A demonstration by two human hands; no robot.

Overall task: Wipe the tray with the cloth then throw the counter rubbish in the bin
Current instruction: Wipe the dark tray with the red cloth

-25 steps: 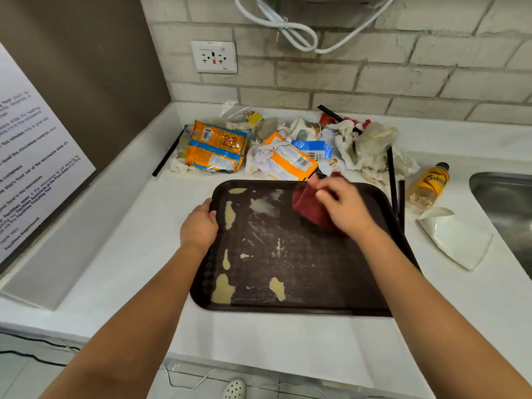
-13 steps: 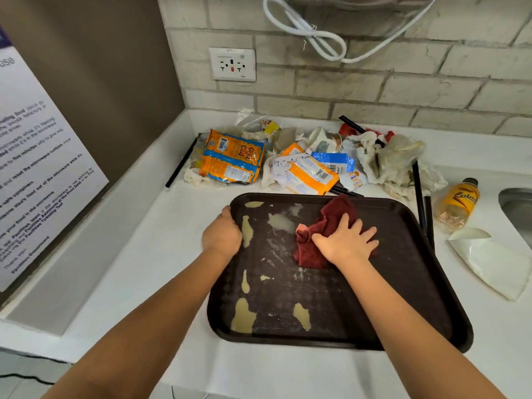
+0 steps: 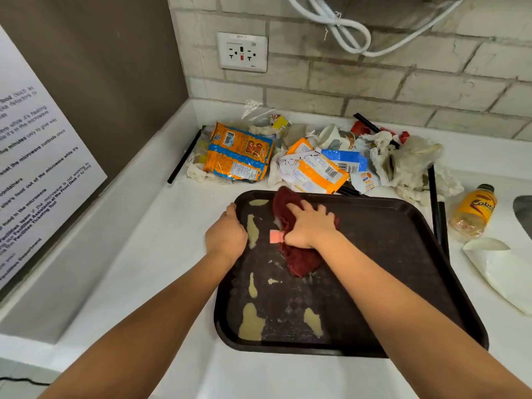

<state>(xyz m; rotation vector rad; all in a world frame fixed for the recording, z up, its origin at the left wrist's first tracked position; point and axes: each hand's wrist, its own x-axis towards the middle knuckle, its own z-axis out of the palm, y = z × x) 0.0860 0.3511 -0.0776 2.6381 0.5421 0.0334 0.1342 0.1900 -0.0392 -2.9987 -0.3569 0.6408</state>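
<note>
Head view shows you a white surface (image 3: 161,254) under a brick wall, rubbish (image 3: 313,156) along its back edge, your left hand (image 3: 226,236) gripping the tray (image 3: 403,254) rim, right hand (image 3: 309,226) pressing flat-fingered on the cloth (image 3: 299,260).

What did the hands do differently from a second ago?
The right hand slid the dark red cloth leftward across the brown plastic tray, wiping away smears near the far edge. The left hand still grips the tray's left rim; the near yellowish smears remain.
</note>
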